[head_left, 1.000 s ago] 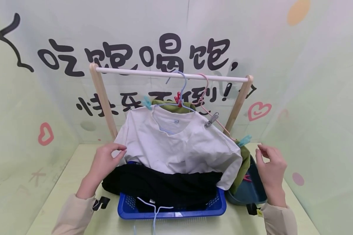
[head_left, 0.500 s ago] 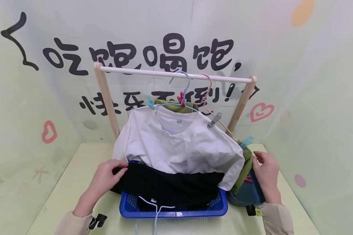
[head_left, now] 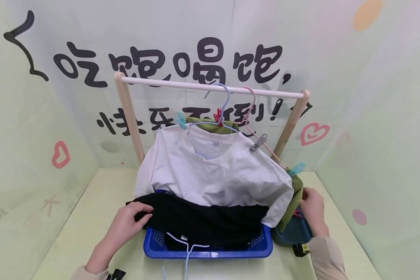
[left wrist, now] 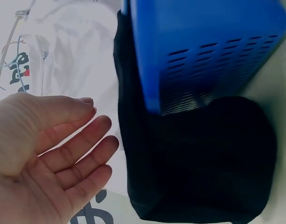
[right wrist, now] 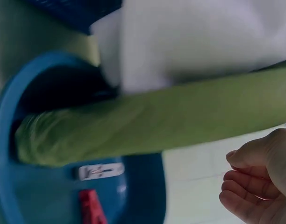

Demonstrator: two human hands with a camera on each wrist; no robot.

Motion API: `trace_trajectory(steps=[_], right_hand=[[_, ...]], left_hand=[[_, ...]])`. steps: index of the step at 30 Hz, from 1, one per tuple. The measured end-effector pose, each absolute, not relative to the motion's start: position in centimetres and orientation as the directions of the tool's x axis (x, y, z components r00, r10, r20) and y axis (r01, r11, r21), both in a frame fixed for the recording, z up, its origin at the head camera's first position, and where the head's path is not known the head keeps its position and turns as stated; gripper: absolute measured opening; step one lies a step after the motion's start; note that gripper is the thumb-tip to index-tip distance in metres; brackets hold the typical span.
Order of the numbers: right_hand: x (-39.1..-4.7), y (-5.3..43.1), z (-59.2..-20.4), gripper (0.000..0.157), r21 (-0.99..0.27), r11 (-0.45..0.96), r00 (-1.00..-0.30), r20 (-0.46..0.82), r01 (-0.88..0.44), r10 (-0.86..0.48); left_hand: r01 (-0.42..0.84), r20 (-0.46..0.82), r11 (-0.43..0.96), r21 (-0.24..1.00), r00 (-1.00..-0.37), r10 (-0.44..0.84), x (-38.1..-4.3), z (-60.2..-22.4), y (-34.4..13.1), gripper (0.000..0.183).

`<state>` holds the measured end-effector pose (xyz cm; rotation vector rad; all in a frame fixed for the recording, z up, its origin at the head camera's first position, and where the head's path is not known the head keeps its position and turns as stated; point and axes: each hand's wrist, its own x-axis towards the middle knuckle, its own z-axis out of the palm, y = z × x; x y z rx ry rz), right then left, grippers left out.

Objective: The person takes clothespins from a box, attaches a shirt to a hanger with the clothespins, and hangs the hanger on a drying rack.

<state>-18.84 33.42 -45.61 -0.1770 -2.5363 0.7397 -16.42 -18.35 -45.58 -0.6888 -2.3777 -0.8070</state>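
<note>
My left hand (head_left: 127,221), fingers relaxed and bent toward the thumb, is at the left end of a black garment (head_left: 203,221) draped over a blue basket (head_left: 210,254). The left wrist view shows a gap between those fingertips and the black cloth. On the right, my right hand (head_left: 314,212) hovers beside the green garment's sleeve (head_left: 294,198), its fingers loosely curled and holding nothing in the right wrist view. A white shirt (head_left: 210,171) on a light blue hanger (head_left: 226,101) hangs in front of the green garment, which is on a pink hanger (head_left: 253,101).
A rack with a white rail (head_left: 189,84) carries both hangers. A grey clothespin (head_left: 258,143) and a teal clothespin (head_left: 181,120) grip the white shirt. Clothespins, one of them red (right wrist: 91,207), lie in a dark teal bin (head_left: 292,235). Another hanger (head_left: 187,249) leans on the basket's front.
My left hand has lowered from the white shirt's sleeve to the black garment's left end. My right hand has moved left and down to the green sleeve. The hung clothes stay put.
</note>
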Motion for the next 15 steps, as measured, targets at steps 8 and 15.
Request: trace_trajectory(steps=[8, 15], right_hand=[[-19.9, 35.4, -48.1, 0.023, -0.473, 0.88, -0.956, 0.236, 0.045, 0.176], [-20.5, 36.0, -49.1, 0.017, -0.429, 0.903, -0.99, 0.106, 0.039, 0.093]], left_hand=[[0.577, 0.578, 0.721, 0.383, -0.759, 0.3, -15.6, -46.6, -17.8, 0.025], [0.542, 0.545, 0.764, 0.349, -0.781, 0.305, -15.1, -46.7, -17.5, 0.029]])
